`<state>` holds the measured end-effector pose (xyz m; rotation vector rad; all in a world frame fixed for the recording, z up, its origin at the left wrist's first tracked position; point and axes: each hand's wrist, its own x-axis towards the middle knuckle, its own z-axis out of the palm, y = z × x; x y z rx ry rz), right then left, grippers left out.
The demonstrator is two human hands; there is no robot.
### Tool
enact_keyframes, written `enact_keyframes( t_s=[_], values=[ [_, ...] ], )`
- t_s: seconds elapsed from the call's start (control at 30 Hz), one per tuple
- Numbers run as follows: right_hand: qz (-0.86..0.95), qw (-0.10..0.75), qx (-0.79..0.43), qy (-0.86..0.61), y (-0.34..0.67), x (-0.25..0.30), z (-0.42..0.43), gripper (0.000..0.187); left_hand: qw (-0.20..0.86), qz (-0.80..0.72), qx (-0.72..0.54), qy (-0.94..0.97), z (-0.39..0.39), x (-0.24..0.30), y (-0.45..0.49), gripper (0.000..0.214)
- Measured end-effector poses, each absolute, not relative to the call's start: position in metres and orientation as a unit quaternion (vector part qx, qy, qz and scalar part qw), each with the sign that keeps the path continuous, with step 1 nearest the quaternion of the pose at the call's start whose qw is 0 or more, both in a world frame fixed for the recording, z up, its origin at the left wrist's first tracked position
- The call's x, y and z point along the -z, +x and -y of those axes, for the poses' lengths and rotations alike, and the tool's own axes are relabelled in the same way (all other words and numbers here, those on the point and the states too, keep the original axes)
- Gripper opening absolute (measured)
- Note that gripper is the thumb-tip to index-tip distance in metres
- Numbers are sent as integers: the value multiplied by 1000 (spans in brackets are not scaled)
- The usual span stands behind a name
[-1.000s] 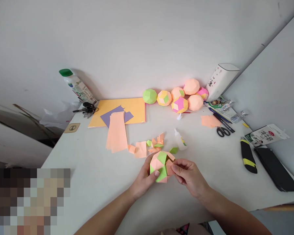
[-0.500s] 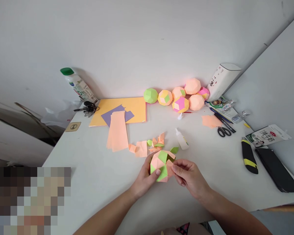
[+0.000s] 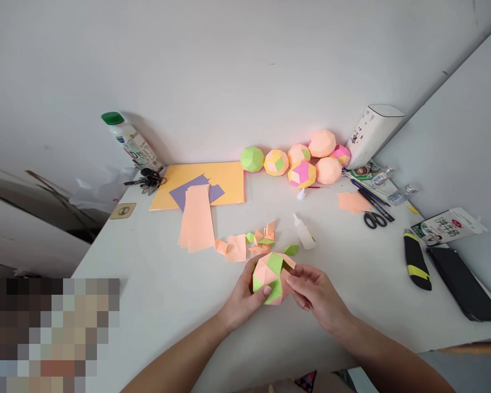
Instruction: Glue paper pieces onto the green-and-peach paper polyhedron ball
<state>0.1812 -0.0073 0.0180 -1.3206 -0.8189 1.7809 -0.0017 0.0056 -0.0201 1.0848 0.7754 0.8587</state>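
A faceted paper ball [image 3: 265, 271] in peach and green is held low over the front middle of the table. My left hand [image 3: 245, 295] wraps its left side, thumb across the front and the other fingers hidden behind. My right hand [image 3: 317, 289] pinches a peach flap at the ball's right side, beside a dark gap in its upper right. Just beyond lie a loose green paper piece [image 3: 292, 250], folded peach and green pieces [image 3: 265, 236], and a peach paper square [image 3: 236, 248]. A white glue bottle [image 3: 305, 232] lies nearby with its nozzle pointing away.
Several finished paper balls [image 3: 301, 174] line the wall. Peach strips [image 3: 198, 218] and purple paper [image 3: 180, 194] overlap a yellow sheet pack [image 3: 229, 185]. Rightward lie scissors [image 3: 375, 219], a black-yellow cutter [image 3: 416, 262] and a black phone [image 3: 466, 284]. A green-capped bottle [image 3: 133, 142] stands back left.
The paper ball and both hands have shifted very slightly to the right. The right fingers still pinch the peach flap, and the dark gap looks a little narrower.
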Motion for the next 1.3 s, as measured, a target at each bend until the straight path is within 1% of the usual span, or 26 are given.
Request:
enact_keyframes(
  t_s=[0.2, 0.47, 0.7, 1.3],
  values=[
    [348, 357, -712, -495, 183, -17, 7, 30, 698, -346, -385, 494, -5, 21, -1, 72],
    [335, 373, -736, -455, 181, -14, 6, 27, 690, -323, -411, 500, -2, 27, 1, 70],
    [309, 381, -743, -455, 182, -4, 8, 29, 684, -322, -414, 506, -2, 28, 1, 69],
    [275, 396, -755, -445, 179, -9, 9, 28, 682, -334, -414, 502, 0, 28, 1, 71]
  ],
)
